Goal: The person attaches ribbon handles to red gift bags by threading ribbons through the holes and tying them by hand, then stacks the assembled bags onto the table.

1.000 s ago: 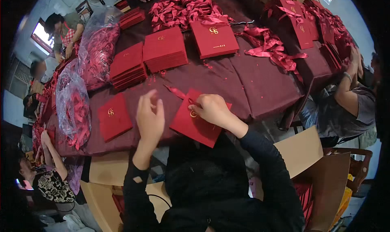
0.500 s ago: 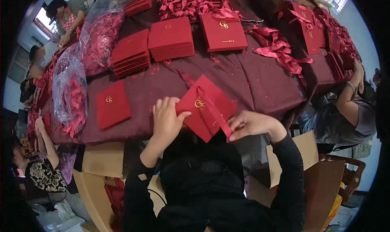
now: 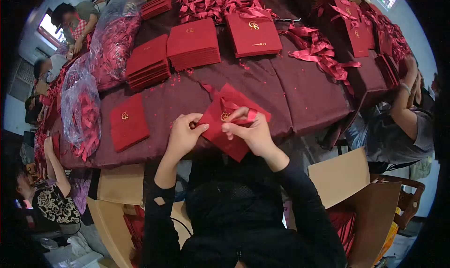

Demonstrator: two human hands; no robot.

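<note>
A flat red paper gift bag (image 3: 236,148) with a gold monogram is held tilted, corner down, at the table's near edge. My left hand (image 3: 184,134) is closed on its left corner, thumb on the front face. My right hand (image 3: 253,134) is over the front of the bag, fingers bent and pinching. A red ribbon (image 3: 251,114) passes through those fingers and lies across the upper part of the bag; the pinch partly covers the monogram. Another ribbon end sticks out behind the bag's upper left edge.
Stacked red bags (image 3: 194,45) and heaps of ribbon (image 3: 323,54) cover the far side. A single bag (image 3: 130,122) lies left, beside plastic sacks (image 3: 80,108) of ribbon. Open cardboard boxes (image 3: 340,176) flank me below. Other people sit along both sides.
My right hand has moved left and up from the bag's lower right edge to its middle, bringing the ribbon end with it. My left hand stays on the left corner.
</note>
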